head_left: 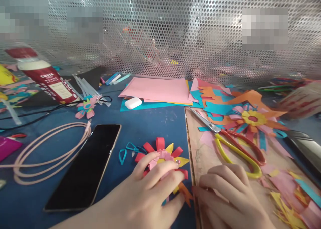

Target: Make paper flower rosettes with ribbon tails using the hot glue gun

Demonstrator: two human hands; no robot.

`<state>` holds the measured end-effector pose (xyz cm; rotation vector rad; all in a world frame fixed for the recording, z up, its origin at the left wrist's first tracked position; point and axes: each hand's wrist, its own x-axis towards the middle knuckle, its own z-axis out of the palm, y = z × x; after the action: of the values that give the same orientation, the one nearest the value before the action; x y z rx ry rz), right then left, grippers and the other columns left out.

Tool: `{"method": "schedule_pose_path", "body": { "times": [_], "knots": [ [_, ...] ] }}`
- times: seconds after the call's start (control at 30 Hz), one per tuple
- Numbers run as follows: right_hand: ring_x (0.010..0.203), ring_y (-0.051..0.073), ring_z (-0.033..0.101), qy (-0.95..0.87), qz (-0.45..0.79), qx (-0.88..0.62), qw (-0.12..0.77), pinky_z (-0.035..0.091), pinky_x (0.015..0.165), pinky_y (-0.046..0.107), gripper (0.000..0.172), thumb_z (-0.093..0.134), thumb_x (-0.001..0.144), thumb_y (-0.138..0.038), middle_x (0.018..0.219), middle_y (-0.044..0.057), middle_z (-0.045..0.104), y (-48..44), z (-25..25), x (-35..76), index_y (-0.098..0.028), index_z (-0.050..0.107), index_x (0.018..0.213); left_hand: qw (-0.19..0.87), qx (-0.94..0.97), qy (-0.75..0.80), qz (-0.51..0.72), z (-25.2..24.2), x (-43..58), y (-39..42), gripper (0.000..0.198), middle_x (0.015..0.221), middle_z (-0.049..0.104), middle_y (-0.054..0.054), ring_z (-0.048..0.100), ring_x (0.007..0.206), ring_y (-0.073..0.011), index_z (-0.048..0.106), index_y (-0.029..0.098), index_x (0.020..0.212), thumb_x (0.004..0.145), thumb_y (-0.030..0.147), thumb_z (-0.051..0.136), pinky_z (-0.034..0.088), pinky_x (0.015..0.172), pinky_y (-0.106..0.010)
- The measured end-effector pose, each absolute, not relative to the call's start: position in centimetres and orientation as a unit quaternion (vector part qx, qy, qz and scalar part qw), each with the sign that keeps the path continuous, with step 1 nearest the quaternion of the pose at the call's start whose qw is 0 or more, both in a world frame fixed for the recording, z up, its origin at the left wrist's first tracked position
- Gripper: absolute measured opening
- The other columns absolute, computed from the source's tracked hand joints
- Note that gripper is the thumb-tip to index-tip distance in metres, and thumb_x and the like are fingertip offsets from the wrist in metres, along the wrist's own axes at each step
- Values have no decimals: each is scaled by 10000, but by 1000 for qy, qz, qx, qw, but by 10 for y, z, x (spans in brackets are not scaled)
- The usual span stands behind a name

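Note:
A paper flower [163,157] with red loop petals, yellow pointed petals and a pink centre lies on the blue tabletop. My left hand [156,188] rests over its near side, fingers spread and touching it, hiding part of the petals. An orange paper piece [185,193] shows beside the left fingertips. To the right, my right hand [229,192] is closed with its fingers curled; whatever they pinch, if anything, is hidden. Just beyond it lie scissors [225,138] with red and yellow handles. Thin blue paper loops [129,150] sit left of the flower.
A black phone [85,168], coiled pink cable [50,152] and a tilted red bottle [47,76] are on the left. Pink paper sheets [157,89] and a white case [133,103] lie ahead. Paper scraps [291,192] cover the right. A perforated metal panel [160,31] stands behind.

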<state>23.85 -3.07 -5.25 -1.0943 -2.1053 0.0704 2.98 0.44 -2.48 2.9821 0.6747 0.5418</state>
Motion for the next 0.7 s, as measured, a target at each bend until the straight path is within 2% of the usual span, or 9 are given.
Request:
{"method": "schedule_pose_path", "body": {
  "times": [0.2, 0.43, 0.57, 0.7],
  "knots": [
    [694, 144, 487, -850, -1, -379, 366, 318, 675, 318, 240, 428, 877, -101, 682, 1, 598, -26, -62, 239, -165, 610, 734, 19, 962, 214, 171, -26, 28, 4, 278, 1087, 633, -2, 447, 1127, -197, 643, 226, 955, 904, 230, 370, 151, 1052, -380],
    [704, 140, 479, -867, 2, -368, 337, 284, 666, 332, 256, 430, 871, -66, 696, -4, 588, -27, -61, 241, -158, 542, 660, 11, 958, 225, 175, -28, 30, 5, 287, 1104, 626, 12, 455, 1128, -193, 645, 238, 943, 916, 219, 359, 167, 1044, -370],
    [730, 157, 486, -860, 31, -388, 331, 302, 670, 337, 255, 404, 896, -65, 714, 16, 589, -29, -60, 239, -153, 595, 751, 7, 960, 215, 181, -32, 29, 4, 283, 1089, 630, 19, 458, 1117, -191, 648, 235, 920, 919, 205, 366, 168, 1041, -372],
    [732, 168, 487, -854, 63, -398, 330, 340, 695, 343, 254, 406, 849, -20, 724, 26, 589, -33, -55, 243, -160, 614, 811, 1, 960, 225, 169, -29, 28, 3, 264, 1095, 622, 4, 457, 1116, -204, 641, 231, 907, 913, 197, 379, 193, 1024, -386]
  ]
}}
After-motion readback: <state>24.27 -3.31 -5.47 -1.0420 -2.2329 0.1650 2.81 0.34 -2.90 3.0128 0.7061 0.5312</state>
